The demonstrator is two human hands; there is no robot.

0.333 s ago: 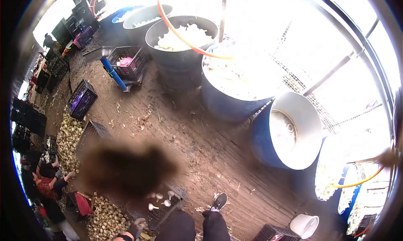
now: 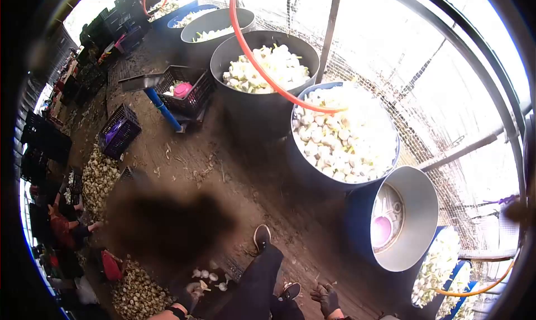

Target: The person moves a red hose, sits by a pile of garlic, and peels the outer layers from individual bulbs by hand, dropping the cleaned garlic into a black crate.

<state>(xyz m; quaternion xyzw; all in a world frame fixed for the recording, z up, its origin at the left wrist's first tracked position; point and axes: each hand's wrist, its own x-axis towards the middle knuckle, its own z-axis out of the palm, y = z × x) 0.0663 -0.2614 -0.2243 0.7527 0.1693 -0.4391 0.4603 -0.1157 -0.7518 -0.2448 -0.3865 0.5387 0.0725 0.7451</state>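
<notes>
My left hand (image 2: 190, 300), in a dark glove, is low at the left of my legs. Its fingers are closed around a pale garlic bulb (image 2: 195, 288). Close by, several white trimmed garlic bulbs (image 2: 209, 275) lie in a dark crate beside my knee. On the other side of my legs, my right hand (image 2: 326, 300) wears a dark glove, fingers spread, with nothing in it. A heap of untrimmed garlic (image 2: 139, 292) covers the floor left of my left hand. A brown blur hides part of the view above the crate.
Large drums of peeled-looking garlic (image 2: 340, 147) line the right, with a red hose (image 2: 254, 60) above. One tilted drum (image 2: 413, 219) has a pink bowl (image 2: 382, 231) inside. Crates (image 2: 120, 130), a blue-post stand (image 2: 162, 108) and a co-worker (image 2: 62, 228) are leftward.
The view has shifted, and the drums sit lower in it. My right hand has come into sight. My left hand, with the bulb, appears slightly further right and higher.
</notes>
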